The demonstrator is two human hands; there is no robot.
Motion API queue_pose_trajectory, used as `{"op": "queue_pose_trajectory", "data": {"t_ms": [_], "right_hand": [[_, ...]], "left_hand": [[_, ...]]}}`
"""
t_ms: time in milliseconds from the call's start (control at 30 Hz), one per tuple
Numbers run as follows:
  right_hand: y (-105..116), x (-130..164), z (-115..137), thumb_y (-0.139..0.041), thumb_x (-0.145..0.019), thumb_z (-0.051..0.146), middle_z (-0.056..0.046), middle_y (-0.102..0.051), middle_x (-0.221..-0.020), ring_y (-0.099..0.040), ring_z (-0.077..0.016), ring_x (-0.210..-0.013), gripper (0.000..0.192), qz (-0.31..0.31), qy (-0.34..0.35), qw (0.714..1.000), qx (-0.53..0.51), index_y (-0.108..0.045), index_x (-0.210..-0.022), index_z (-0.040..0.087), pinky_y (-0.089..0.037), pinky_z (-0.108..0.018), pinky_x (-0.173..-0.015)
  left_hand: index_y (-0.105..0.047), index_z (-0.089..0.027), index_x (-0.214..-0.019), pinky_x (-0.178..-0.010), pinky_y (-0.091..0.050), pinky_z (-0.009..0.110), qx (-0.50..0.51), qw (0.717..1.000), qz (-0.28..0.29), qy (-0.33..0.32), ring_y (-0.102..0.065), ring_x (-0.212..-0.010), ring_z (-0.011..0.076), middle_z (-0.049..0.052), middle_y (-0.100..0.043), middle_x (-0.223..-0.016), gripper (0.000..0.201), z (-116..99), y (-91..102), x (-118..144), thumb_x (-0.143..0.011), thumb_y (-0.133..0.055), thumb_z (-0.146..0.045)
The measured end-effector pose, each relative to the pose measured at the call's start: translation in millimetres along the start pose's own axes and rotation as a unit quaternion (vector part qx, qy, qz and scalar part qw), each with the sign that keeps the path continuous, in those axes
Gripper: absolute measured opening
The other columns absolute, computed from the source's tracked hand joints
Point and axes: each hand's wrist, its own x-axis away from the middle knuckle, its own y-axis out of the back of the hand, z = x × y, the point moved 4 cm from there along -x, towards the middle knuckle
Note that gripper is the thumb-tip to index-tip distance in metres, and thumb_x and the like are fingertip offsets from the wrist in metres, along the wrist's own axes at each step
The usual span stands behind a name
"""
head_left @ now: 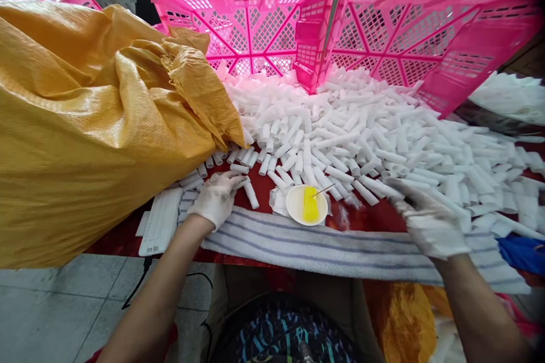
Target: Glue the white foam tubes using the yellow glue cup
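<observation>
My left hand point(217, 197), in a white glove, is at the near left edge of a pile of short white tubes point(349, 125). Its fingers are bent together over a white tube point(242, 182) at their tips, partly hidden. My right hand point(430, 221), gloved with greyed fingers, reaches over the right part of the pile. Its fingers are stretched out and somewhat blurred, close to another tube point(377, 186). Between the hands sits a small white dish point(293, 207) holding a yellow block point(310, 204) and a thin stick point(324, 190).
A large yellow woven sack point(85, 142) leans over the table's left side. Pink crates point(251, 28) lie tipped behind the pile. A striped towel point(306, 247) runs along the front edge, with a white flat device point(160, 221) at left and blue cloth point(522, 254) at right.
</observation>
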Motion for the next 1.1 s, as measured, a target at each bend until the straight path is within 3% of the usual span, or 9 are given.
{"op": "queue_pose_trajectory", "data": {"t_ms": [67, 133, 233, 367, 533, 667, 767, 967, 1100], "right_hand": [[-11.0, 26.4, 7.0, -0.063, -0.076, 0.041, -0.008, -0.066, -0.093, -0.061, -0.0173, -0.078, 0.044, 0.071, -0.09, 0.98, -0.16, -0.064, -0.115, 0.021, -0.049, -0.029, -0.07], [-35.0, 50.0, 17.6, -0.064, -0.073, 0.052, -0.007, -0.065, -0.08, -0.058, -0.0149, -0.065, 0.054, 0.159, -0.174, 0.926, -0.296, -0.062, -0.116, 0.018, -0.046, -0.026, -0.057], [-71.0, 65.2, 32.6, -0.067, -0.07, 0.054, -0.004, -0.063, -0.071, -0.053, -0.011, -0.055, 0.062, 0.222, -0.212, 0.885, -0.35, -0.06, -0.118, 0.016, -0.039, -0.021, -0.048], [-93.7, 54.7, 39.1, -0.063, -0.075, 0.053, -0.006, -0.065, -0.079, -0.056, -0.0119, -0.061, 0.056, 0.19, -0.116, 0.935, -0.277, -0.062, -0.116, 0.015, -0.045, -0.023, -0.053], [-92.9, 51.2, 41.4, -0.066, -0.077, 0.04, -0.008, -0.065, -0.104, -0.062, -0.0196, -0.094, 0.035, 0.115, 0.15, 0.967, -0.173, -0.068, -0.105, 0.02, -0.052, -0.033, -0.086], [-95.4, 58.3, 34.8, -0.057, -0.086, 0.037, -0.008, -0.062, -0.116, -0.063, -0.0194, -0.099, 0.041, 0.14, 0.135, 0.968, -0.159, -0.059, -0.122, 0.019, -0.054, -0.032, -0.087], [-92.8, 61.7, 36.7, -0.06, -0.084, 0.037, -0.006, -0.066, -0.104, -0.064, -0.0198, -0.091, 0.031, 0.118, 0.165, 0.966, -0.157, -0.065, -0.11, 0.021, -0.056, -0.033, -0.082], [-94.1, 64.3, 35.3, -0.059, -0.085, 0.031, -0.006, -0.064, -0.11, -0.062, -0.0192, -0.101, 0.035, 0.127, 0.177, 0.964, -0.154, -0.06, -0.118, 0.022, -0.052, -0.033, -0.092], [-95.4, 66.2, 41.9, -0.065, -0.079, 0.03, -0.005, -0.063, -0.09, -0.063, -0.0154, -0.083, 0.018, 0.111, 0.203, 0.955, -0.186, -0.067, -0.094, 0.02, -0.054, -0.029, -0.077]], "left_hand": [[-0.063, -0.03, -0.115, -0.096, -0.043, 0.038, -0.022, 1.0, 0.013, 0.001, -0.053, -0.108, 0.0227, 0.0, -0.059, -0.124, 0.039, 3.9, 0.9, -1.9, -0.084, -0.046, -0.014], [-0.063, -0.03, -0.115, -0.097, -0.042, 0.039, -0.032, 0.999, 0.022, -0.006, -0.052, -0.109, 0.0233, 0.0, -0.057, -0.126, 0.044, 2.2, -2.0, -4.3, -0.08, -0.046, -0.009], [-0.066, -0.03, -0.112, -0.098, -0.041, 0.039, -0.018, 0.999, 0.034, -0.028, -0.051, -0.111, 0.0239, 0.0, -0.056, -0.127, 0.046, -6.6, -12.2, -7.0, -0.075, -0.05, -0.007], [-0.066, -0.023, -0.11, -0.099, -0.042, 0.036, 0.061, 0.997, 0.036, -0.032, -0.052, -0.111, 0.0215, 0.005, -0.058, -0.122, 0.036, -17.4, -28.4, -7.3, -0.078, -0.055, -0.013], [-0.062, -0.018, -0.113, -0.097, -0.044, 0.034, 0.059, 0.996, -0.001, 0.068, -0.057, -0.104, 0.0219, 0.009, -0.062, -0.113, 0.032, -15.5, -32.9, -6.7, -0.082, -0.056, -0.026], [-0.063, -0.019, -0.114, -0.092, -0.045, 0.038, -0.011, 0.994, 0.042, 0.102, -0.058, -0.1, 0.0255, 0.01, -0.065, -0.107, 0.035, -19.3, -28.5, -9.2, -0.082, -0.057, -0.032], [-0.067, -0.021, -0.107, -0.089, -0.044, 0.039, -0.045, 0.99, 0.057, 0.121, -0.057, -0.096, 0.0275, 0.01, -0.065, -0.099, 0.031, -20.9, -23.0, -9.8, -0.08, -0.059, -0.035], [-0.066, -0.021, -0.103, -0.094, -0.042, 0.033, 0.117, 0.981, -0.043, 0.15, -0.058, -0.099, 0.0216, 0.006, -0.064, -0.105, 0.033, -23.0, -7.0, -1.8, -0.083, -0.054, -0.045], [-0.062, -0.02, -0.102, -0.09, -0.044, 0.032, 0.264, 0.945, -0.054, 0.184, -0.06, -0.094, 0.0191, 0.004, -0.066, -0.1, 0.037, -39.7, -8.1, 3.0, -0.081, -0.055, -0.05]]}}
